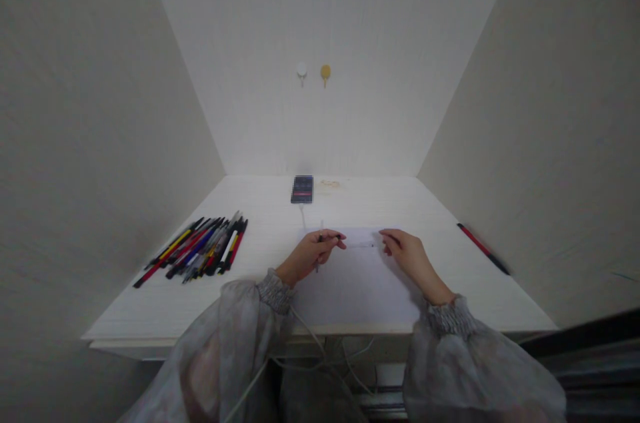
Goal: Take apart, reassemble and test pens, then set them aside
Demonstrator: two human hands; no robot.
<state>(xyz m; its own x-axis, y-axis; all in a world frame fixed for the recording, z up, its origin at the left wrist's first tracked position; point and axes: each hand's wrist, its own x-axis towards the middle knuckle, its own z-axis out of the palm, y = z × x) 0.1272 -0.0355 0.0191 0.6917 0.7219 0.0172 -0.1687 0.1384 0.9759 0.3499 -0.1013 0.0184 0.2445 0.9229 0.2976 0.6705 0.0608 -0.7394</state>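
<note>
My left hand [311,254] rests on the white desk [450,303] with its fingers curled round a dark pen [330,237]. My right hand [407,251] lies a little to the right, fingers pinched at the end of a thin pale part [361,245] that runs between the two hands. Both hands sit over a white sheet of paper [350,290] at the desk's middle. What the thin part is stays too blurred to name.
A pile of several pens [200,248] in red, black, blue and yellow lies at the left. A single red and black pen [483,248] lies at the right, by the wall. A dark phone [303,188] stands at the back with a cable. Two wall hooks [313,71] hang above.
</note>
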